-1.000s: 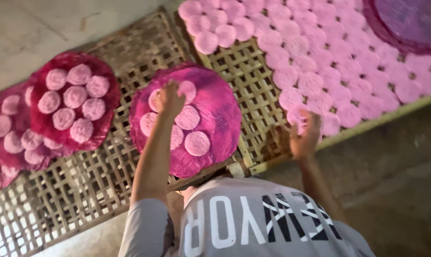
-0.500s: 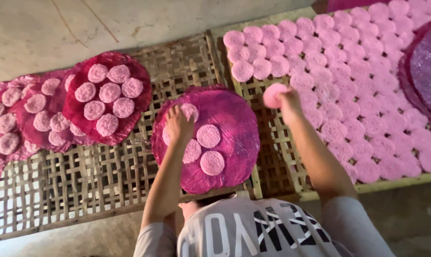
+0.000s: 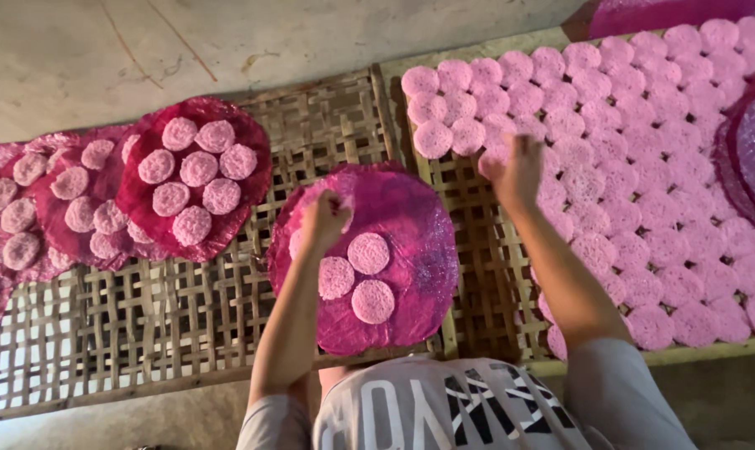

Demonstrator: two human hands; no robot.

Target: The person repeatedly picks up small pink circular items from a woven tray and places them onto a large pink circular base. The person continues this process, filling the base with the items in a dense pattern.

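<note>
The left hand [image 3: 323, 218] rests with fingers curled together on the upper left part of a round magenta woven tray [image 3: 411, 250], pinching what looks like a pale pink disc, mostly hidden beneath it. The tray lies flat on a bamboo lattice rack [image 3: 186, 325]; being round, it has no long axis. Three round pink spongy cakes [image 3: 367, 252] show plainly on it, lying flat in a close cluster. The right hand [image 3: 517, 169] reaches over the neighbouring bamboo rack [image 3: 477, 250], fingers bunched at the edge of many rows of pink cakes [image 3: 644, 167]; whether it grips one I cannot tell. To the left, a dark red tray [image 3: 252, 187] carries seven cakes.
</note>
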